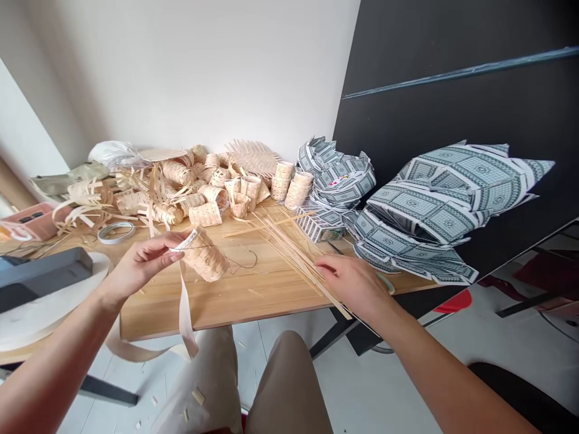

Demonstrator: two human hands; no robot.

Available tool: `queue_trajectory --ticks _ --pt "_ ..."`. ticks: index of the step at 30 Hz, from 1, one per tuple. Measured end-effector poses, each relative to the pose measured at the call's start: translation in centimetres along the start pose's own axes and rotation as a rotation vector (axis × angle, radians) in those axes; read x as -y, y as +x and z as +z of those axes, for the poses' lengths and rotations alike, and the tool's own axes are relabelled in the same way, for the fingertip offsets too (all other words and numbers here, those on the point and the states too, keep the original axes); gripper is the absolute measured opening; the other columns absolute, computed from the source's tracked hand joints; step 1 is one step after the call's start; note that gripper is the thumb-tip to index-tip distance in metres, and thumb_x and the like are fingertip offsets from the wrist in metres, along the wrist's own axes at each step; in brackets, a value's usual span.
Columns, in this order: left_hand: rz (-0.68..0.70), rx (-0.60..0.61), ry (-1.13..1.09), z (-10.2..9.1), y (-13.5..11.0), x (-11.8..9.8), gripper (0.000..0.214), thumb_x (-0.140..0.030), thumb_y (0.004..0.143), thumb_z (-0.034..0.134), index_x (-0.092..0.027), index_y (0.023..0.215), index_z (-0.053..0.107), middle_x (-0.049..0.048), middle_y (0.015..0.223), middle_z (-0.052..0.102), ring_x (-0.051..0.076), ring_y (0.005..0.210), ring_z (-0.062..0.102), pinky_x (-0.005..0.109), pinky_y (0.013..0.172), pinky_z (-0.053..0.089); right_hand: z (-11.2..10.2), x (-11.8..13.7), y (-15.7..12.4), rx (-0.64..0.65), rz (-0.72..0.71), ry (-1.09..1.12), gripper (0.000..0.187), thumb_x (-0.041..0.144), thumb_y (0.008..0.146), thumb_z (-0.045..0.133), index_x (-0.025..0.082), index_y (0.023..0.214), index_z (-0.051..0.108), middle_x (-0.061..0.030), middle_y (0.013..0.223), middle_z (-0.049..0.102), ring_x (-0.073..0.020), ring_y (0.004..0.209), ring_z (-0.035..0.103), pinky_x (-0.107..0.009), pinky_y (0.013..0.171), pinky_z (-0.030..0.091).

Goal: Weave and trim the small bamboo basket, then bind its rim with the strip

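Note:
My left hand pinches the rim of a small woven wood-strip cup, which is tilted over the table's front part. A thin dark thread or wire crosses the cup and loops out to its right. Below the cup a wide pale strip hangs past the table edge. My right hand is closed, its fingers curled down at a bundle of narrow wood strips; what the fingertips hold, if anything, is hidden.
Behind lies a heap of woven cups. White tape, a pink box and a large coil of pale strip are at left. Folded-card structures stand at right, with green-handled scissors by my right wrist.

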State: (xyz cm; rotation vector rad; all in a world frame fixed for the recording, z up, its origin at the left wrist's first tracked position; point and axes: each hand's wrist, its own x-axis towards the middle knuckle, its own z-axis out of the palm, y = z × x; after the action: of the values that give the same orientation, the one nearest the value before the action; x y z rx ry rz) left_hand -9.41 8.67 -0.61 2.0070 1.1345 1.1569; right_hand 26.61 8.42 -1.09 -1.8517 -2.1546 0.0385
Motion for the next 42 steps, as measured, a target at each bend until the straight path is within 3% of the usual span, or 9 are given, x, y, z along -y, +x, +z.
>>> queue_trajectory --ticks 7,12,16,19,24,29,33,36,42 --pt "0.104 -0.006 0.247 1.0 -0.3 -1.2 0.015 -0.028 0.082 0.055 -0.017 0.083 0.065 0.0063 0.091 0.067 0.019 0.091 0.059 0.029 0.081 0.045 3.0 5.9 6.0 0.153 -0.117 0.101 0.016 0.02 0.081 0.051 0.02 0.081 0.066 0.0 0.079 0.065 -0.0133 0.076 0.057 -0.022 0.066 0.038" --pt "0.254 -0.067 0.427 1.7 -0.9 -1.0 0.015 -0.027 0.083 0.053 -0.018 0.082 0.065 0.0058 0.082 0.067 0.018 0.081 0.061 0.027 0.072 0.047 6.3 8.0 10.1 0.269 -0.065 0.086 0.021 0.032 0.086 0.053 0.014 0.094 0.06 -0.0047 0.096 0.061 -0.0151 0.084 0.058 -0.033 0.075 0.048" --pt "0.318 -0.118 0.563 2.1 -1.1 -0.7 0.017 -0.026 0.085 0.049 -0.018 0.082 0.064 0.0055 0.082 0.068 0.017 0.078 0.063 0.026 0.069 0.048 7.9 8.8 11.0 0.313 0.001 0.123 0.025 0.032 0.087 0.052 0.015 0.105 0.056 -0.0064 0.106 0.058 -0.0172 0.091 0.058 -0.037 0.079 0.049" --pt "0.367 -0.174 0.652 2.9 -1.1 -0.3 0.019 -0.027 0.086 0.048 -0.019 0.082 0.064 0.0025 0.077 0.069 0.016 0.073 0.063 0.033 0.082 0.047 8.4 8.9 10.7 0.292 0.047 0.21 0.026 0.032 0.087 0.052 0.015 0.107 0.055 -0.0068 0.107 0.057 -0.0176 0.092 0.058 -0.038 0.079 0.049" --pt "0.399 -0.217 0.75 4.6 -1.0 0.5 0.019 -0.028 0.087 0.047 -0.021 0.083 0.064 0.0006 0.074 0.069 0.014 0.068 0.063 0.038 0.093 0.041 8.2 8.1 9.3 0.139 0.093 0.508 0.015 0.026 0.086 0.052 0.013 0.091 0.058 -0.0053 0.098 0.059 -0.0166 0.09 0.057 -0.036 0.078 0.048" --pt "0.403 -0.276 0.825 5.9 -0.4 0.9 0.019 -0.027 0.087 0.046 -0.02 0.085 0.063 0.0029 0.079 0.07 0.016 0.072 0.064 0.038 0.092 0.042 5.7 6.2 5.4 -0.028 0.152 0.985 0.01 0.026 0.079 0.043 0.018 0.074 0.044 -0.0045 0.085 0.061 -0.0135 0.079 0.059 -0.024 0.061 0.045" --pt "0.369 -0.332 0.877 6.2 0.0 1.0 0.018 -0.026 0.087 0.046 -0.02 0.085 0.063 0.0017 0.076 0.069 0.016 0.072 0.063 0.039 0.093 0.041 2.5 4.2 0.4 -0.129 0.182 1.307 0.025 0.042 0.066 0.055 0.021 0.071 0.042 0.0002 0.075 0.056 -0.0093 0.066 0.054 -0.018 0.05 0.039" --pt "0.342 -0.316 0.889 6.5 0.1 0.9 0.019 -0.026 0.087 0.046 -0.02 0.084 0.063 0.0011 0.071 0.066 0.016 0.069 0.061 0.039 0.094 0.041 0.6 2.7 -3.1 -0.236 0.331 1.747 0.031 0.028 0.05 0.075 0.02 0.065 0.049 0.0031 0.066 0.05 -0.0052 0.056 0.045 -0.014 0.041 0.032" --pt "0.396 -0.256 0.844 7.3 0.3 0.4 0.017 -0.022 0.087 0.046 -0.017 0.091 0.062 0.0039 0.073 0.066 0.017 0.071 0.061 0.043 0.092 0.042 -0.1 1.1 -7.1 -0.393 0.483 1.881 0.038 0.022 0.04 0.084 0.021 0.064 0.055 0.0035 0.063 0.045 -0.0041 0.051 0.039 -0.011 0.036 0.031"
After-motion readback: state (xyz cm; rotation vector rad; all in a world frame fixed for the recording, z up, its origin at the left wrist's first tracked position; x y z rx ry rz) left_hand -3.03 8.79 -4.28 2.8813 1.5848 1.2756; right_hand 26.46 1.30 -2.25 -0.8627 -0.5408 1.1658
